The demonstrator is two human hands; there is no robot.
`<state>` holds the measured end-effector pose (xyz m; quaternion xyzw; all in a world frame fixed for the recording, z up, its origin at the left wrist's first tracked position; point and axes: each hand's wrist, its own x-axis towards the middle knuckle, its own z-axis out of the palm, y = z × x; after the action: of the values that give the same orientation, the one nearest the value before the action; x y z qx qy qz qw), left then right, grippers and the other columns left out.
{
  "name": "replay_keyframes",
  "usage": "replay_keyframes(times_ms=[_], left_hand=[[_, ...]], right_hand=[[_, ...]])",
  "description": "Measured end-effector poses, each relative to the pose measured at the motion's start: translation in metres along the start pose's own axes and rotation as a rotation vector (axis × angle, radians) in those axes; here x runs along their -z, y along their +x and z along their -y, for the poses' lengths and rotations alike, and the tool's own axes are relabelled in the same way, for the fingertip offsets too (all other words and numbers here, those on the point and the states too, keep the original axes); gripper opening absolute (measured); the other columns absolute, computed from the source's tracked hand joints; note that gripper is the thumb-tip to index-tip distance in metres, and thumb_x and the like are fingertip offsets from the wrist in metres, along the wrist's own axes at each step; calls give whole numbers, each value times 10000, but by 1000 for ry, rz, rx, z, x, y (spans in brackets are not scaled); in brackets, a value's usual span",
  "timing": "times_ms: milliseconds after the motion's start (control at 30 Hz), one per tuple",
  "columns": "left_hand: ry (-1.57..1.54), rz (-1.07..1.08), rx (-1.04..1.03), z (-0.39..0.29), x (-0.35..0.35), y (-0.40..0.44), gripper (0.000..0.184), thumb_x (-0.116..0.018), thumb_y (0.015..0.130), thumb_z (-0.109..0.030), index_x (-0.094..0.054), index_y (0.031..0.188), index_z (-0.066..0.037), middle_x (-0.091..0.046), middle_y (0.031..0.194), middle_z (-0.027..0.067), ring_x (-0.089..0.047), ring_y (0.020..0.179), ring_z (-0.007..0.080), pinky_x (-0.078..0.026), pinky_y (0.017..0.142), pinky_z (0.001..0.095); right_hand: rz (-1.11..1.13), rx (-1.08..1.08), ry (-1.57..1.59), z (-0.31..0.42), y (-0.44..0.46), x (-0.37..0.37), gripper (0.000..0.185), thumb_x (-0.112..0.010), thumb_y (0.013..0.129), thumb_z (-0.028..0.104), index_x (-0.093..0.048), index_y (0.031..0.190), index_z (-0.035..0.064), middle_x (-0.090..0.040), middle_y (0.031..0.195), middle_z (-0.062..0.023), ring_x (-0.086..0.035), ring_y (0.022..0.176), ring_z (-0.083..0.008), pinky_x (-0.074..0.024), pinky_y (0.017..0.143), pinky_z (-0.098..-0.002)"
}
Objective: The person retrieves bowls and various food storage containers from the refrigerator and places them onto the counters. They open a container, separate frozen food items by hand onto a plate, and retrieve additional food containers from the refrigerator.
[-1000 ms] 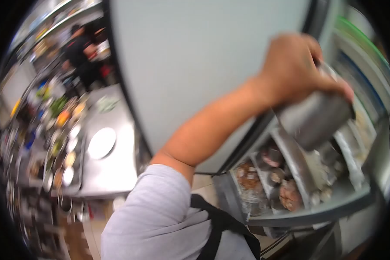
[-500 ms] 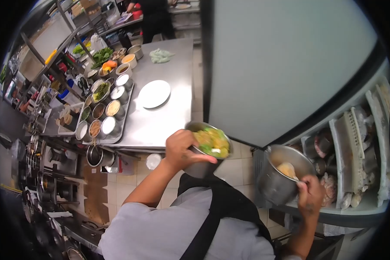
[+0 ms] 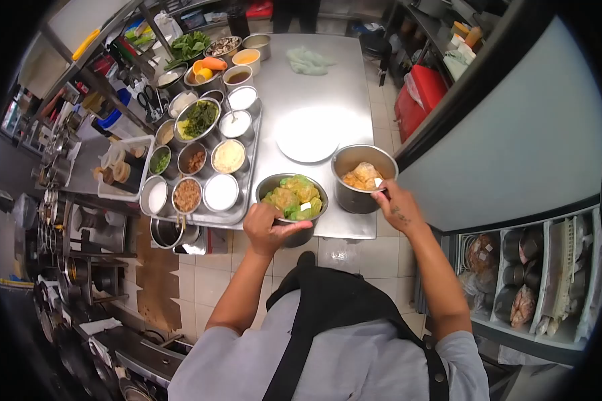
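My left hand (image 3: 266,228) grips the near rim of a steel container (image 3: 298,238), thumb laid along the edge. Inside are yellow-green bundles of food (image 3: 297,196) with a small white piece on top. This container is at the near edge of the steel table (image 3: 274,57). With my right hand (image 3: 400,206) I hold the rim of a second steel container (image 3: 356,202), with pale orange food (image 3: 362,176) and a white piece in it. It appears at the table's near right corner; I cannot tell whether it rests there. Just beyond both lies a white round plate (image 3: 308,136).
A metal tray (image 3: 237,218) on the left bears several bowls of ingredients. Behind it are leafy greens (image 3: 190,45) and a carrot (image 3: 214,63). A pale green cloth (image 3: 309,61) lies farther back. To the right, an open fridge door (image 3: 515,140) and stocked fridge compartments (image 3: 538,267) bound the space.
My body has turned from the fridge toward the table. The right container has moved from the fridge edge to the table's near corner, and the left one has come to the table's near edge.
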<state>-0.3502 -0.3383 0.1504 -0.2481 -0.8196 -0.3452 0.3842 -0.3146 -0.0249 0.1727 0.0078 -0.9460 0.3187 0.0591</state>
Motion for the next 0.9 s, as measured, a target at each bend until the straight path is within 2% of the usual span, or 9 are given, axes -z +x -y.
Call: replay_keyframes(times_ms=[300, 367, 433, 500, 567, 667, 733, 833, 900], left_hand=[[-132, 94, 35, 33, 15, -40, 566, -873, 511, -529, -506, 654, -122, -499, 617, 4, -442, 533, 197, -325, 497, 309], [-126, 143, 42, 38, 18, -53, 536, -878, 520, -498, -526, 667, -122, -512, 640, 6, -465, 574, 199, -330, 513, 310], [-97, 207, 77, 41, 19, -64, 552, -872, 520, -530, -548, 688, -117, -527, 694, 27, -504, 643, 224, -381, 559, 321], [-165, 166, 124, 40, 17, -62, 543, -886, 524, -493, -546, 688, -103, -536, 745, 54, -496, 666, 233, -394, 575, 324], [-227, 163, 127, 34, 21, -59, 553, -903, 565, -417, -550, 819, -74, -528, 776, 63, -491, 686, 215, -408, 597, 333], [-310, 55, 386, 28, 23, -66, 450, -850, 720, -261, -496, 902, -52, -537, 788, 46, -510, 728, 163, -433, 607, 308], [-615, -124, 839, 29, 17, -78, 329, -741, 835, -156, -447, 941, -52, -539, 779, 30, -535, 703, 115, -452, 583, 271], [-770, 67, 1227, 35, 24, -79, 242, -663, 897, -147, -439, 909, -56, -537, 729, 24, -549, 602, 100, -452, 534, 238], [-766, 99, 1247, 39, 20, -78, 223, -644, 910, -162, -455, 872, -49, -542, 688, 33, -545, 513, 107, -450, 502, 232]], right_hand=[[37, -6, -32, -5, 2, -43, 366, -587, 917, 244, -506, 1208, 36, -639, 995, -234, -622, 925, -386, -490, 795, -463], [77, -256, -107, 20, 13, -21, 380, -579, 906, 205, -497, 1247, 56, -625, 1031, -238, -604, 981, -400, -483, 834, -460], [-17, -171, -409, 37, 43, 4, 383, -583, 872, 158, -509, 1228, 38, -628, 1010, -229, -583, 1040, -397, -464, 894, -448], [-199, 211, -876, 14, 79, 22, 385, -576, 853, 188, -526, 1196, 20, -629, 1013, -215, -556, 1088, -372, -382, 1005, -469], [-256, 225, -1248, 5, 108, 38, 350, -540, 862, 236, -577, 1133, 19, -634, 1037, -196, -541, 1098, -325, -285, 1077, -494], [22, 28, -1577, -6, 131, 55, 324, -506, 882, 271, -625, 1086, 48, -641, 1050, -172, -548, 1084, -299, -262, 1086, -487], [62, 6, -1564, 2, 129, 52, 320, -506, 887, 280, -637, 1077, 57, -648, 1046, -158, -553, 1081, -290, -281, 1063, -470], [77, -28, -1520, 4, 130, 41, 348, -550, 879, 345, -638, 1033, 46, -650, 1004, -152, -565, 1048, -286, -320, 1003, -449], [51, -40, -1492, 3, 128, 37, 399, -594, 865, 402, -627, 998, 27, -646, 966, -160, -572, 1019, -292, -340, 965, -444]])
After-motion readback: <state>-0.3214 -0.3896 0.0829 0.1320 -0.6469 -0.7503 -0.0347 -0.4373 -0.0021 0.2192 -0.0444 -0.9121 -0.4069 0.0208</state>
